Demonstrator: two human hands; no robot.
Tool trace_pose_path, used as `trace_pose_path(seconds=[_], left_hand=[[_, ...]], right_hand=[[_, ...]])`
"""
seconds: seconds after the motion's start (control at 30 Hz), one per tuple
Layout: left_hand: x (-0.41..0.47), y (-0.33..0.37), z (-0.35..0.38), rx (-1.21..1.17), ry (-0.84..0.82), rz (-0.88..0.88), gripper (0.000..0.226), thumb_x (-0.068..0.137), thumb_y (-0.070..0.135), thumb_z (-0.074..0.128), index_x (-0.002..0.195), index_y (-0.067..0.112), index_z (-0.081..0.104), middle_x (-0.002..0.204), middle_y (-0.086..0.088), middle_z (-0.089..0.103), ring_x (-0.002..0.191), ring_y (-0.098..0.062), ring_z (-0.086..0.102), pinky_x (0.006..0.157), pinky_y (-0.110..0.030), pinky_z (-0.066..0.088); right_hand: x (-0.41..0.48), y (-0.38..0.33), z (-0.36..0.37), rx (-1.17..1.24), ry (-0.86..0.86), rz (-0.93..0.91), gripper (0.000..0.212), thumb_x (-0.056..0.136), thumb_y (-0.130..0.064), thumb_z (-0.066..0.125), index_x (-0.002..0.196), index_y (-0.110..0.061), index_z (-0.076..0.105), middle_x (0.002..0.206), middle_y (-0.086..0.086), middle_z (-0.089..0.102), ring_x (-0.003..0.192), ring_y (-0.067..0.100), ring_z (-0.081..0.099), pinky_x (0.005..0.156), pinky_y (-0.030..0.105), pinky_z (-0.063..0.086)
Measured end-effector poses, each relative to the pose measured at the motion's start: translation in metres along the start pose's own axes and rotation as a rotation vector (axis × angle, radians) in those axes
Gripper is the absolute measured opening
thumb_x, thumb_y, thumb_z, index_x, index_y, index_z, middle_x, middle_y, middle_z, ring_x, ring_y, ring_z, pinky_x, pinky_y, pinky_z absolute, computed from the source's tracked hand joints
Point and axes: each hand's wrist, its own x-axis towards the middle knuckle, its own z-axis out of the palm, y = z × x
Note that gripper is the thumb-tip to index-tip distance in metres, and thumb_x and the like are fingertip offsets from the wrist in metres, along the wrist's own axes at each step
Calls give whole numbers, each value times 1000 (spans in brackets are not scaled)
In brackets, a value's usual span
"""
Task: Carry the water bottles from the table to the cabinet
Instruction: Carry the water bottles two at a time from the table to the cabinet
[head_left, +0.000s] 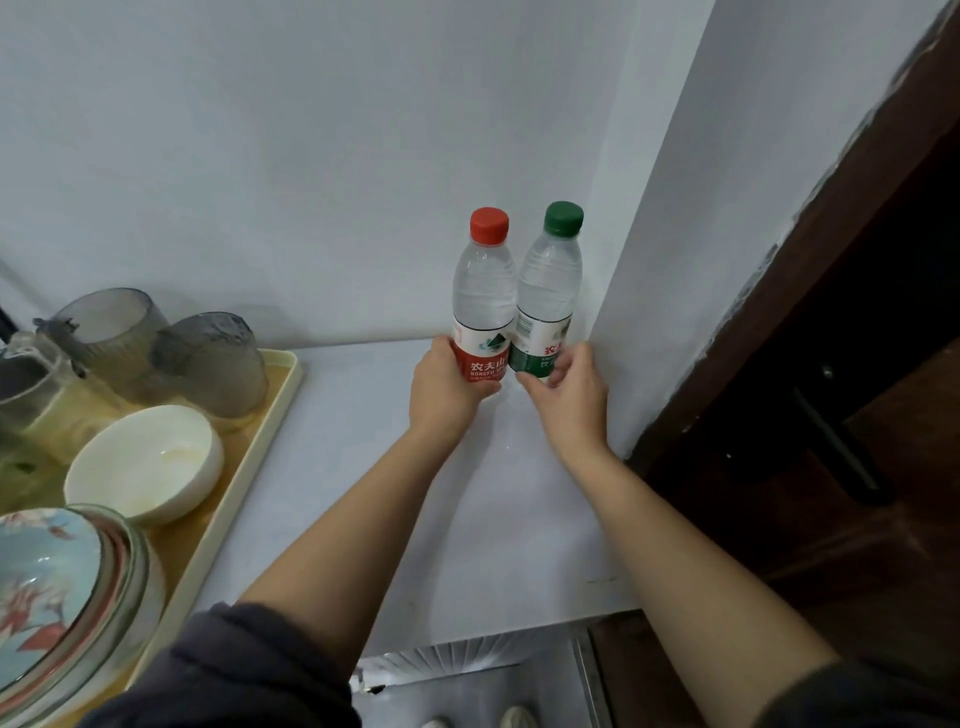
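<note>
Now the left hand (441, 384) wraps its fingers round the red-capped clear plastic water bottle (483, 301), and the right hand (569, 387) grips the green-capped clear plastic water bottle (548, 291). Both are upright, touching, in the corner of the white cabinet top (363, 415).

Home kitchen corner, tray (270, 415) of bowls (145, 462) and glass cups (213, 364), white countertop (363, 467), wooden door (831, 364)

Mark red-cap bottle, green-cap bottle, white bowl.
red-cap bottle (483, 291): head view, clear body above the label.
green-cap bottle (549, 280): head view, clear body above the label.
white bowl (150, 460): head view, inner wall.
</note>
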Motion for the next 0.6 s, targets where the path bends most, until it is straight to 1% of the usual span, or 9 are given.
trace_pose_path(seconds=[0.1, 0.17, 0.23, 0.37, 0.5, 0.6], left_hand=[[17, 2, 5, 11, 10, -1, 56, 65, 22, 87, 110, 6, 57, 111, -11, 62, 101, -27, 61, 80, -35, 48], [26, 4, 9, 15, 10, -5, 56, 66, 22, 87, 110, 6, 56, 110, -11, 62, 99, -27, 61, 75, -31, 44], [32, 6, 14, 10, 20, -3, 54, 67, 22, 86, 109, 6, 56, 109, -11, 62, 98, -26, 61, 74, -28, 41], [43, 9, 23, 8, 43, -1, 52, 69, 23, 86, 108, 6, 56, 108, -10, 63, 93, -24, 60, 72, -27, 39], [52, 13, 31, 12, 54, 11, 50, 71, 23, 84, 108, 5, 56, 108, -10, 61, 93, -24, 59, 72, -26, 38], [57, 15, 35, 17, 61, 12, 49, 72, 23, 84, 108, 4, 55, 107, -11, 60, 93, -26, 60, 72, -28, 39]], right_hand=[[12, 0, 6, -69, 8, -3, 36, 75, -24, 82, 74, -12, 48, 68, 2, 55, 63, 22, 52, 58, 30, 37], [18, -1, 9, -116, 2, 15, 29, 80, -26, 77, 72, -8, 55, 70, 8, 62, 67, 29, 57, 59, 35, 44], [24, -2, 12, -165, 4, 27, 27, 84, -27, 73, 72, -6, 60, 71, 10, 66, 69, 32, 60, 62, 37, 47], [35, -3, 18, -193, 17, 52, 26, 86, -28, 70, 73, -7, 61, 71, 10, 68, 70, 32, 61, 63, 35, 48], [45, -2, 21, -199, 22, 83, 24, 87, -28, 67, 74, -9, 60, 70, 9, 69, 70, 33, 63, 65, 38, 52], [47, -1, 23, -199, 45, 69, 23, 88, -25, 67, 76, -7, 61, 75, 12, 69, 72, 35, 62, 64, 37, 49]])
